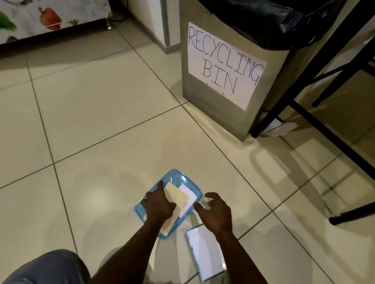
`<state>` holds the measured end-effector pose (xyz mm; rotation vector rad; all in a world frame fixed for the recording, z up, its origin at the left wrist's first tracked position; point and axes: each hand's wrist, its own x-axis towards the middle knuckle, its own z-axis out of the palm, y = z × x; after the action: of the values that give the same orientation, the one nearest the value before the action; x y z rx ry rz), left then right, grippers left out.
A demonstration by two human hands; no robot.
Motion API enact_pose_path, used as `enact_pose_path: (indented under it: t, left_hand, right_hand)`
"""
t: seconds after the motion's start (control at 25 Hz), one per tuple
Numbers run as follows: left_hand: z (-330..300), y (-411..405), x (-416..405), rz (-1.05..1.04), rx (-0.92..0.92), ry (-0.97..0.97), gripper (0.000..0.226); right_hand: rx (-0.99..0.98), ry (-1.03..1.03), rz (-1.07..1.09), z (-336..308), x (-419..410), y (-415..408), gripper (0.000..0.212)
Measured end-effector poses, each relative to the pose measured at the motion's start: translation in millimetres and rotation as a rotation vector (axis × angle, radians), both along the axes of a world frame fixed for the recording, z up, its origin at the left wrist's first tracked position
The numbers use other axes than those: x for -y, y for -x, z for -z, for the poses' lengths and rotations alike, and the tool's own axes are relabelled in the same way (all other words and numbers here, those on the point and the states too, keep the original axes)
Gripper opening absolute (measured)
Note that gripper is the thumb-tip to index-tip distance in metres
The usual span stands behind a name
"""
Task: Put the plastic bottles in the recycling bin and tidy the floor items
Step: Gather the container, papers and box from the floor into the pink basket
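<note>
Apparently the bottles are dealt with: I see none on the floor (93, 115), and whether any sit inside the bin (214, 112) at one o'clock I cannot tell, its black liner hiding the inside. I'm on the tidying part now. My left hand (159, 204) rests with fingers out on the papers (180, 196) lying in the blue tray (175, 178). My right hand (215, 212) hovers loosely curled, empty, just beside the tray. A white pad (206, 254) at five o'clock is not yet picked up.
</note>
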<state>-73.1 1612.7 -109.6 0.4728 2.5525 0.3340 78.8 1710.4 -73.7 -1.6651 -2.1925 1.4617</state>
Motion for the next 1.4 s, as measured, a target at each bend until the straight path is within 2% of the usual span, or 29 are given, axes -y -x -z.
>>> enact_pose_path:
  t: [0.16,0.36,0.52,0.64,0.72,0.84,0.96,1.04,1.2,1.4]
  left_hand:
    - [-10.4,10.5,9.6,-0.080,0.119,-0.236,0.073]
    - [-23.6,17.8,10.6,-0.052,0.220,-0.335,0.050]
    - [-28.4,23.8,12.1,-0.204,0.390,-0.495,0.036]
    - [-36.0,26.1,11.4,-0.354,0.540,-0.640,0.021]
    - [-38.5,29.9,11.7,-0.398,0.559,-0.686,0.019]
    - [-35.9,35.1,19.7,-0.484,0.512,-0.695,0.017]
    - [-27.5,33.2,33.1,-0.555,0.477,-0.695,0.018]
    - [-23.3,32.2,42.7,-0.555,0.440,-0.670,0.025]
    - [-16.1,31.9,60.7,-0.586,0.454,-0.688,0.034]
    - [-10.6,16.0,74.5,-0.782,0.544,-0.803,0.029]
  right_hand:
    - [-0.030,-0.014,0.030,1.0,5.2,4.6,0.049]
    - [-0.114,-0.073,0.168,-5.7,5.4,11.3,0.045]
    - [-0.187,0.007,0.238,-9.9,-1.8,22.6,0.039]
    - [-0.155,0.113,0.184,-10.6,-8.1,23.9,0.048]
    - [0.010,0.103,-0.017,-10.2,-13.7,13.9,0.067]
    - [0.383,0.090,-0.386,-10.6,-7.3,-0.1,0.104]
    - [0.494,0.102,-0.473,-0.1,19.2,-9.5,0.133]
    - [0.518,0.038,-0.453,9.2,33.1,-12.6,0.132]
    - [0.425,-0.028,-0.335,4.8,22.8,-5.8,0.114]
    - [0.276,-0.176,-0.311,-20.5,-10.9,32.9,0.117]
